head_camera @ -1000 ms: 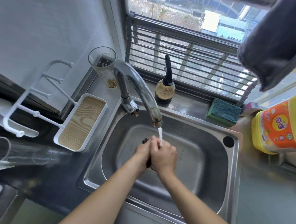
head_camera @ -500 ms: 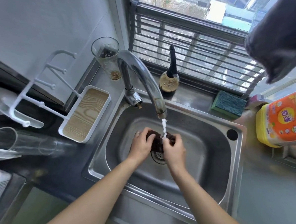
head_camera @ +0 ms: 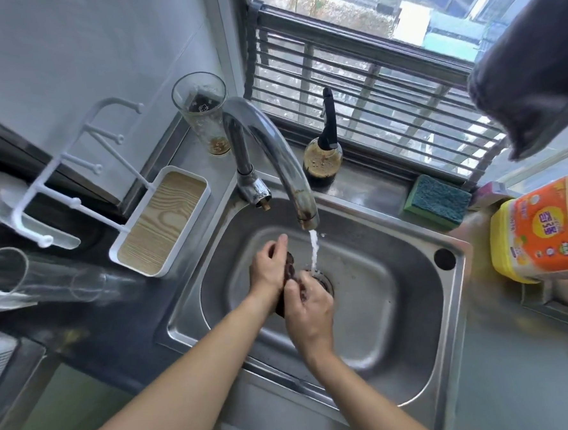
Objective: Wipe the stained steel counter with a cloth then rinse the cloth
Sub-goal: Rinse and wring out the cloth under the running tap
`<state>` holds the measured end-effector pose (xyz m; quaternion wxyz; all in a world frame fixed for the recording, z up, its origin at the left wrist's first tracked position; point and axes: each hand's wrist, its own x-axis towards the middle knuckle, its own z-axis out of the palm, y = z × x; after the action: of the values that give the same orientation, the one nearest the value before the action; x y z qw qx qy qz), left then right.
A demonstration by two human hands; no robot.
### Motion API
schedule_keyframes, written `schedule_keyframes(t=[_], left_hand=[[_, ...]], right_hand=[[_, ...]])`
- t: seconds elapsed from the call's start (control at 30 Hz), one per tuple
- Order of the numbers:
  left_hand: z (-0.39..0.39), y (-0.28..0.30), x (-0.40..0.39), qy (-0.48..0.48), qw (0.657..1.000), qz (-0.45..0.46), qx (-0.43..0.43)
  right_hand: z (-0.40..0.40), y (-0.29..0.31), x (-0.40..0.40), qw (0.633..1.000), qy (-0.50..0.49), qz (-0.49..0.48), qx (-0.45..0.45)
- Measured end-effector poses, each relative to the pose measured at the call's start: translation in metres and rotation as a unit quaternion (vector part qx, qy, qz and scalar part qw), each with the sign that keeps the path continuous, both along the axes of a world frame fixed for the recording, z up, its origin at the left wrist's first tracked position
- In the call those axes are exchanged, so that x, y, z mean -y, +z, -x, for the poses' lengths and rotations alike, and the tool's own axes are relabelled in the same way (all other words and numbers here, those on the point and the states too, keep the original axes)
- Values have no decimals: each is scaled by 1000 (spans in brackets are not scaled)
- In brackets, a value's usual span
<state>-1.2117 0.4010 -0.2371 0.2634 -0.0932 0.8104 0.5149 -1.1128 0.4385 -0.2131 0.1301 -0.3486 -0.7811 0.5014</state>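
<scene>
A dark brown cloth [head_camera: 290, 270] is bunched between both my hands over the basin of the steel sink [head_camera: 374, 295]. My left hand [head_camera: 268, 269] grips its upper part, and my right hand [head_camera: 309, 304] grips its lower part, closer to me. Most of the cloth is hidden by my fingers. The curved steel tap [head_camera: 272, 155] runs, and its water stream [head_camera: 314, 253] falls just right of my hands onto the drain [head_camera: 323, 279]. Steel counter [head_camera: 519, 383] lies to the right of the sink.
A white rack with a wood-look tray [head_camera: 162, 227] and a lying clear glass [head_camera: 47, 279] sit left of the sink. A tall glass [head_camera: 205, 115], a dark bottle [head_camera: 324, 156] and a green sponge [head_camera: 436, 200] line the back ledge. A yellow detergent jug [head_camera: 543, 232] stands at right.
My hands have slid left out of the stream, which now falls past them onto the drain. They have closed together on the cloth, left above right. The camera has tilted slightly.
</scene>
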Motion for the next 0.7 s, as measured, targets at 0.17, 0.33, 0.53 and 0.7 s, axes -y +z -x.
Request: schedule_keyframes(t=[0.17, 0.33, 0.53, 0.7], left_hand=[[-33, 2, -10, -60, 997, -40, -13], [-20, 6, -13, -94, 995, -44, 12], [-27, 10, -9, -18, 980, -110, 166], [-32, 25, -19, 38, 943, -236, 233]], right_hand=[[33, -12, -41, 977, -167, 52, 119], [22, -4, -23, 987, -153, 28, 26], [26, -14, -31, 992, -87, -8, 88], [44, -22, -66, 929, -162, 312, 118]])
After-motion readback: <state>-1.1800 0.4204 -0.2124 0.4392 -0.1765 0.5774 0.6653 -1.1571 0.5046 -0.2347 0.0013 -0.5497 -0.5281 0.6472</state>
